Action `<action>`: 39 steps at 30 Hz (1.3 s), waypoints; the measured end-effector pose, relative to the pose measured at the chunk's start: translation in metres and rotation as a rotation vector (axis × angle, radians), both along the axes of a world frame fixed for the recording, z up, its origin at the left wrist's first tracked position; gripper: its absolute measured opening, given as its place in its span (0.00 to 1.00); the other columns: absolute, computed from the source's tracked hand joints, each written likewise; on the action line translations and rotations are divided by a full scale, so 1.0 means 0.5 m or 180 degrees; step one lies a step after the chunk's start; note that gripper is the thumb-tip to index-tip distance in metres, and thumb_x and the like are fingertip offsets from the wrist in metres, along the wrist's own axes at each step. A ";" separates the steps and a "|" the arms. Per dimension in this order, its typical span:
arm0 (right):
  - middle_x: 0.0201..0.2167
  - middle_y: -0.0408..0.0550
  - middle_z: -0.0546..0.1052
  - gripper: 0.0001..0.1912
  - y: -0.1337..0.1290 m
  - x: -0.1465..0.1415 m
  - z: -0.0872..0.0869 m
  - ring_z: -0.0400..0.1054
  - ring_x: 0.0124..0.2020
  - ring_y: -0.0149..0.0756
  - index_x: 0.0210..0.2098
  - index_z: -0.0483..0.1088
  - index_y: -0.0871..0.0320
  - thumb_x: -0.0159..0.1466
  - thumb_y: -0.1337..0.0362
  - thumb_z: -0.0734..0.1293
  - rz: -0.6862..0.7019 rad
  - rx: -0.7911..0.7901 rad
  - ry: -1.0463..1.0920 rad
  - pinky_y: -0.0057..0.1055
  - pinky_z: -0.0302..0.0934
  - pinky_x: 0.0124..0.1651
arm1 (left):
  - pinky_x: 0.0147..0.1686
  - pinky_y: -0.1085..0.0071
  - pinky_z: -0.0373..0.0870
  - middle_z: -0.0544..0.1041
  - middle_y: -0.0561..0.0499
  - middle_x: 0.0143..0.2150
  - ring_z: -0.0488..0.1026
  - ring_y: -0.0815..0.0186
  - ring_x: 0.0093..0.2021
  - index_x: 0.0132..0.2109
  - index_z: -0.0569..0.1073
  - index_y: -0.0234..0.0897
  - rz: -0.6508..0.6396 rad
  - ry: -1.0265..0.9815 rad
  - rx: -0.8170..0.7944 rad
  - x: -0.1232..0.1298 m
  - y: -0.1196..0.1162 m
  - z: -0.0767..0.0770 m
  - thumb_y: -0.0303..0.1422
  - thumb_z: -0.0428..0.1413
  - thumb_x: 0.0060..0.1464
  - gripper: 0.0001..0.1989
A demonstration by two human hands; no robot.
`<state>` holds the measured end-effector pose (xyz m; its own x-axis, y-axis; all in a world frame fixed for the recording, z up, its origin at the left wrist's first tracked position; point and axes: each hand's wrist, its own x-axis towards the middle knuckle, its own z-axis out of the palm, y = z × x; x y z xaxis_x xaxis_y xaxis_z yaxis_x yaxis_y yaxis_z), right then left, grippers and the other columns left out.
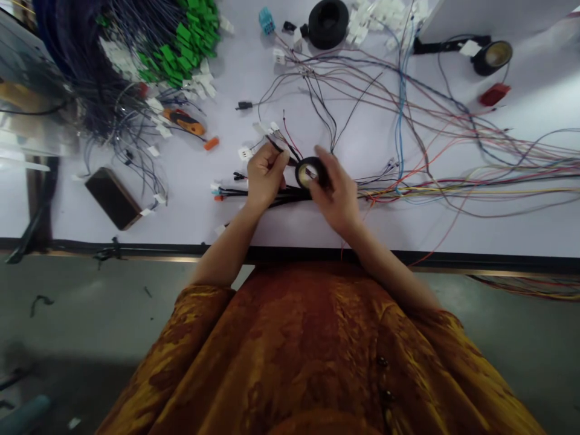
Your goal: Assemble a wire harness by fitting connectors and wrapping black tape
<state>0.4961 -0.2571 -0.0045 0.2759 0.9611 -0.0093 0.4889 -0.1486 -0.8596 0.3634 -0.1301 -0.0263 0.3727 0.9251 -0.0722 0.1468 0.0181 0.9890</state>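
Head view, left hand: the left hand (263, 175) is closed in a pinch, thumb against fingers, on a dark strand (275, 145); whether wire or tape is held cannot be told.
Head view, right hand: the right hand (339, 192), slightly blurred, is partly curled, with a black tape roll (302, 174) held between thumb and fingers.
Tape roll: it is placed between the two hands, just above the wire bundle (290, 196), towards the near edge of the table (181, 220).
Bundle, left part: a dark run is shown, ended by small connectors (217, 190); this part is judged to be gathered already.
Bundle, right part: coloured wires (453, 196) are spread loose; these, with the short branches at the left hand, are judged to be left unwrapped. The work is thus judged to be partway along.
Containers: none can be made out with certainty; at the far left, clear plastic (27, 127) is seen, its contents not identifiable.
Far left pile: green connectors (193, 42) and dark cables (77, 54) are heaped directly on the table, with an orange-handled tool (185, 121) beside them.
Far side: a larger black roll (317, 37) is set near white connectors (362, 21).
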 end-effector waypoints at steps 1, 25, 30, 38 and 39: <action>0.54 0.56 0.74 0.28 -0.010 -0.015 0.001 0.73 0.51 0.45 0.69 0.58 0.55 0.70 0.60 0.60 0.0138 0.0014 -0.0171 0.44 0.70 0.53 | 0.27 0.73 0.74 0.74 0.53 0.28 0.79 0.65 0.31 0.36 0.72 0.41 0.0010 -0.0004 -0.0036 0.003 -0.001 0.007 0.51 0.63 0.56 0.19; 0.55 0.57 0.72 0.32 -0.027 -0.023 0.004 0.72 0.52 0.48 0.70 0.56 0.53 0.67 0.67 0.62 0.0224 -0.0488 -0.0495 0.44 0.71 0.52 | 0.21 0.78 0.64 0.78 0.58 0.32 0.74 0.77 0.23 0.45 0.66 0.42 -0.0024 0.0111 -0.0116 0.019 0.009 0.005 0.56 0.57 0.60 0.23; 0.60 0.59 0.70 0.31 -0.004 -0.028 -0.015 0.71 0.56 0.51 0.66 0.58 0.57 0.65 0.64 0.66 -0.0089 -0.0474 -0.0618 0.44 0.70 0.52 | 0.27 0.75 0.76 0.80 0.53 0.34 0.82 0.66 0.35 0.45 0.69 0.45 0.0022 -0.0052 -0.0410 0.028 0.001 0.029 0.51 0.60 0.59 0.17; 0.34 0.45 0.75 0.18 0.035 -0.006 -0.032 0.71 0.33 0.35 0.55 0.63 0.54 0.66 0.61 0.64 -0.0534 -0.0394 0.0373 0.33 0.67 0.36 | 0.35 0.69 0.80 0.79 0.49 0.35 0.82 0.61 0.38 0.42 0.74 0.38 -0.0826 -0.0059 -0.0325 0.015 0.036 0.038 0.40 0.65 0.57 0.12; 0.31 0.42 0.74 0.16 0.036 0.009 -0.029 0.67 0.28 0.32 0.53 0.64 0.53 0.67 0.60 0.64 -0.0524 -0.0358 0.0768 0.30 0.65 0.31 | 0.34 0.70 0.80 0.79 0.48 0.34 0.82 0.62 0.36 0.41 0.74 0.37 -0.0997 0.0023 -0.0190 0.013 0.042 0.037 0.41 0.64 0.57 0.12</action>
